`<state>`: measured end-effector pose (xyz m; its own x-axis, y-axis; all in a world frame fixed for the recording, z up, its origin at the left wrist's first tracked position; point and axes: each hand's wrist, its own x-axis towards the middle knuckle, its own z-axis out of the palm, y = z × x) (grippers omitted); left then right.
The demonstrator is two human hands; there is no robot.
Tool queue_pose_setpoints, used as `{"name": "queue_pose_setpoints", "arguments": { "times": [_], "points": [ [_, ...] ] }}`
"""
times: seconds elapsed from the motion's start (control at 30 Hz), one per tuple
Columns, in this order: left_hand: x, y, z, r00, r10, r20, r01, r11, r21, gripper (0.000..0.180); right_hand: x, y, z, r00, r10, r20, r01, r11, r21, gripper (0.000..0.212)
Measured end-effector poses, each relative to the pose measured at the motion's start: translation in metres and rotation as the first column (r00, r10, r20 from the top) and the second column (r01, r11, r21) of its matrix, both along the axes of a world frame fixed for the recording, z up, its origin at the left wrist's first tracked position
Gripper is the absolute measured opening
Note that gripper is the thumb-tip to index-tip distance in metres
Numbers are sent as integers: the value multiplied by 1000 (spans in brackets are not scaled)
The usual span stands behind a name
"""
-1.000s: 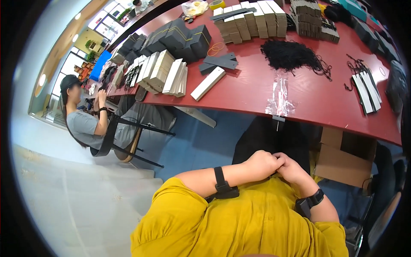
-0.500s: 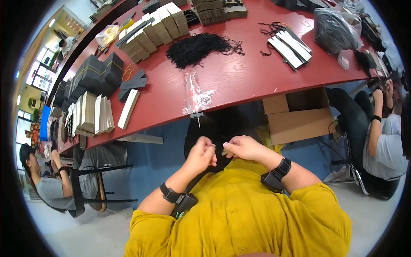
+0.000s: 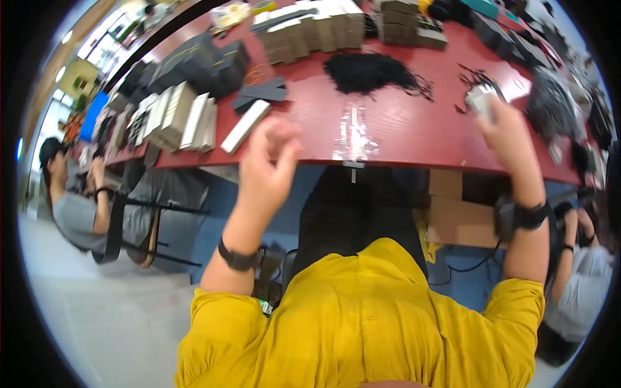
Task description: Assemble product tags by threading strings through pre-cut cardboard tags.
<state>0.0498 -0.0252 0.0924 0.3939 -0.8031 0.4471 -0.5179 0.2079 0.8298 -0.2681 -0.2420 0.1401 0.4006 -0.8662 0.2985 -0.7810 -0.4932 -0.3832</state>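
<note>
My left hand [image 3: 268, 158] is raised near the table's front edge, beside a long stack of white cards [image 3: 246, 127]. Its fingers are loosely curled, the thumb stands apart, and nothing shows in it. My right hand [image 3: 508, 132] reaches over the table at the right, its fingers closed around a blurred whitish tag [image 3: 480, 100]. Behind that hand lie more white tags [image 3: 516, 88] with black cords [image 3: 475, 76], partly covered by it. A pile of black cords [image 3: 369, 74] rests mid-table, and a clear plastic bag [image 3: 356, 132] lies at the near edge.
Stacked card bundles [image 3: 310, 32] and dark grey stacks [image 3: 200, 68] stand on the red table [image 3: 310, 132]. A bagged dark bundle [image 3: 550, 107] lies at right. Below is a cardboard box [image 3: 462, 220]. One person sits at left [image 3: 81, 207], another at right [image 3: 579, 278].
My hands were together in front of my body; now they are apart and raised, the left toward the white cards, the right at the corded tags. The view has shifted left.
</note>
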Motion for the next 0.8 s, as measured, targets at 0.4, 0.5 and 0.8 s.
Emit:
{"name": "queue_pose_setpoints", "arguments": {
  "times": [0.4,0.5,0.8],
  "points": [
    [94,-9,-22,550,295,781,-593,796,117,36,-46,-100,-64,844,-286,-453,245,958,-149,68],
    [91,-21,-23,575,311,757,-549,832,75,37,-49,-89,-56,932,-279,-232,180,911,-372,64],
    [58,0,-11,746,465,476,-441,881,-169,37,51,104,-40,787,274,554,-427,889,167,15]
  ]
}}
